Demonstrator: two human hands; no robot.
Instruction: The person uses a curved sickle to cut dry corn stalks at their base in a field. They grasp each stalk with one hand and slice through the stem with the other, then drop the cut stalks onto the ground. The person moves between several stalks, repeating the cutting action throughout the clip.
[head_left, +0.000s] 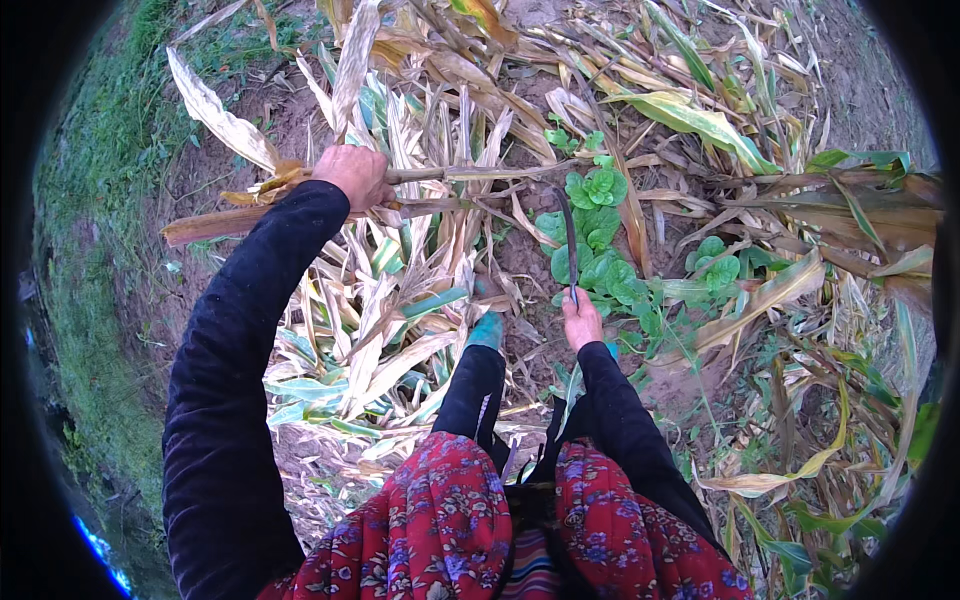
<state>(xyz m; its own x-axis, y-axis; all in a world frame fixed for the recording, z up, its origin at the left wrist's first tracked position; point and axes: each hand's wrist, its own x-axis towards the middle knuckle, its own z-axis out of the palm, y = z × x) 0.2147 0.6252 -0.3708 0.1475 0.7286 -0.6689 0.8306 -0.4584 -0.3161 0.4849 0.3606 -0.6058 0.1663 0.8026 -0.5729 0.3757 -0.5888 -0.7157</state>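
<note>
My left hand (352, 177) is closed around dry corn stalks (480, 173), which lie crosswise over a heap of cut corn leaves. In my right hand (583, 321) is the handle of a sickle (568, 232); its dark, narrow blade points away from me, beside a low green leafy plant (592, 225). The sickle's handle is mostly hidden by my fingers. A gap of ground and leaves separates the blade from my left hand, though the far ends of the stalks come near the blade's tip.
Dry corn leaves (367, 300) pile up at left centre, and more cut stalks (675, 82) lie at the upper right. Corn plants (862, 217) reach in from the right. Grass (97, 247) borders the soil at left. My shoe (486, 331) stands beside the leaf heap.
</note>
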